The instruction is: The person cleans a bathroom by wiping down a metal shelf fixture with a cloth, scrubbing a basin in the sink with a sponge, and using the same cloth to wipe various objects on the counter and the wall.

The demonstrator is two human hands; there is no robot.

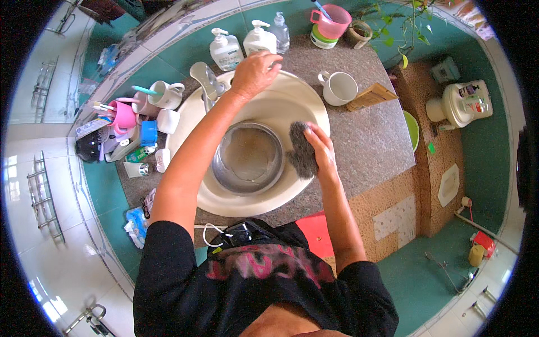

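Note:
My right hand (323, 153) grips a dark grey wad of fabric (304, 151) above the right rim of the cream oval washbasin (309, 99). Below and to its left, a round metal basin (219, 168) holding cloudy liquid sits inside the washbasin. My left hand (257, 73) reaches over the back rim with bent fingers, a gap showing between thumb and forefinger. It overlaps the lower part of a white pump bottle (260, 40); whether they touch is hidden. A second white pump bottle (226, 50) stands just left of it, and the faucet (206, 80) rises nearby.
A clear pump bottle (279, 33) and a pink cup (334, 21) stand at the back. A white mug (340, 88) and a brown packet (371, 97) lie right on the stone counter (379, 139). Toothbrush cups (166, 94) and toiletries crowd the left. A toilet (457, 103) is at far right.

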